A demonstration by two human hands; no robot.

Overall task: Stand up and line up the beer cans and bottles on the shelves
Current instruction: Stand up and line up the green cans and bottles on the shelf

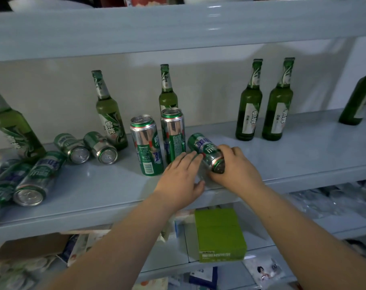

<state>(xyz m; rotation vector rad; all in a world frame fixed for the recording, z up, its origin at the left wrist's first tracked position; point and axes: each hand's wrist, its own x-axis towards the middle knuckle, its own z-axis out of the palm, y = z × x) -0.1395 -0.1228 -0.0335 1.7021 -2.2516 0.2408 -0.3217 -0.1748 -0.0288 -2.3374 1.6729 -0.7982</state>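
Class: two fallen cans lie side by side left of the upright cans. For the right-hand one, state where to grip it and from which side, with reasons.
Probably grip the fallen can round its near end, by the silver base, coming from the front and above. It lies with the base towards us; its neighbour crowds the left and a bottle stands close behind.

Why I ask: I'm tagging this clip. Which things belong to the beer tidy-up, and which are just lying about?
Job: tipped can gripped by the right hand, left hand beside it; two upright cans; cans lying at left; green bottles; shelf.
Lying about: green box, cardboard and photo card below; white bowl above.
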